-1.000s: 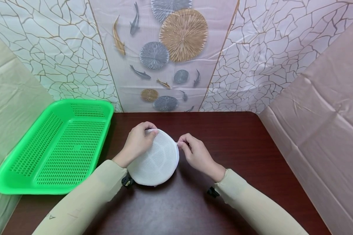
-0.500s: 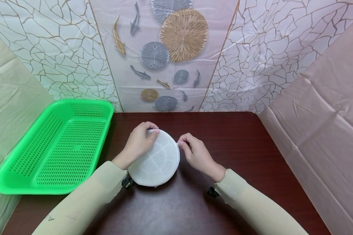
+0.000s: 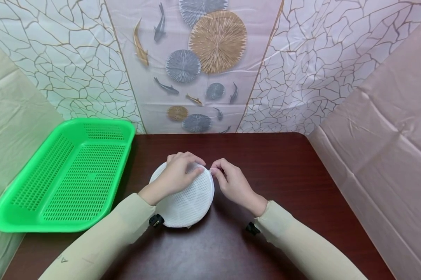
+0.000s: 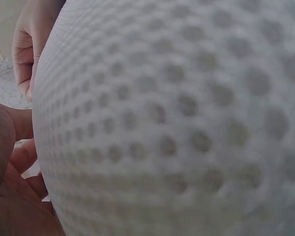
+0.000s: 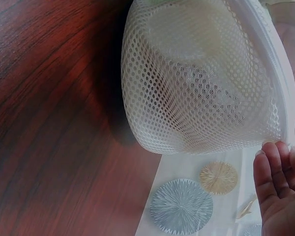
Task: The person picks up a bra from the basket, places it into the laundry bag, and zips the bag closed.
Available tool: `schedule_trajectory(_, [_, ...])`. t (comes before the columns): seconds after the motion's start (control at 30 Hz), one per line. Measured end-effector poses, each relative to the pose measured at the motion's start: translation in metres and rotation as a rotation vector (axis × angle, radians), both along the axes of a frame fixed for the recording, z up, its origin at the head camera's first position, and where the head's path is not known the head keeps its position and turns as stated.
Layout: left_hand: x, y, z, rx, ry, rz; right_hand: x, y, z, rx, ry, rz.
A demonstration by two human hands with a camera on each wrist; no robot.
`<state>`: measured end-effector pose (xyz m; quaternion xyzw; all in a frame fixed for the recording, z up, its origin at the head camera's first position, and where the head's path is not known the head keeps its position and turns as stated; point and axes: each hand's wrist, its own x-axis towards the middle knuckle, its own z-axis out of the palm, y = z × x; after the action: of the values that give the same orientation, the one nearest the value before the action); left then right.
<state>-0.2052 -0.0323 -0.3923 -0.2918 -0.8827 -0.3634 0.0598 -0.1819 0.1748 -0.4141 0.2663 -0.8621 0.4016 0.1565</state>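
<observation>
A round white mesh laundry bag (image 3: 193,202) stands on the table, its zipped rim facing up in the head view. My right hand (image 3: 233,184) pinches the zipper pull at the right of the rim; the pull itself is mostly covered by the fingertips. My left hand (image 3: 177,173) lies across the bag's top, thumb and fingers curled at the far right rim, close to the right fingertips. Mesh of the bag (image 4: 162,123) fills most of the left wrist view. In the right wrist view, the bag's side (image 5: 196,88) bulges, and a pale round shape shows through it.
A green plastic basket (image 3: 124,177) with slotted walls stands at the left of the dark red-brown table (image 3: 266,155). Patterned cloth (image 3: 182,97) hangs behind the table, and plain cloth (image 3: 381,147) borders the right side.
My left hand has slid right along the rim towards the right hand, and its thumb has moved right as well. The bag has shifted slightly towards me. The right hand stays nearly in place.
</observation>
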Motion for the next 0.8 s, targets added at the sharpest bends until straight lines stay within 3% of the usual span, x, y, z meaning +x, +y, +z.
schedule_trajectory(0.8, [-0.0028, -0.0022, -0.0052, 0.036, -0.004, 0.055, -0.0014, -0.0007, -0.0004, -0.009, -0.003, 0.033])
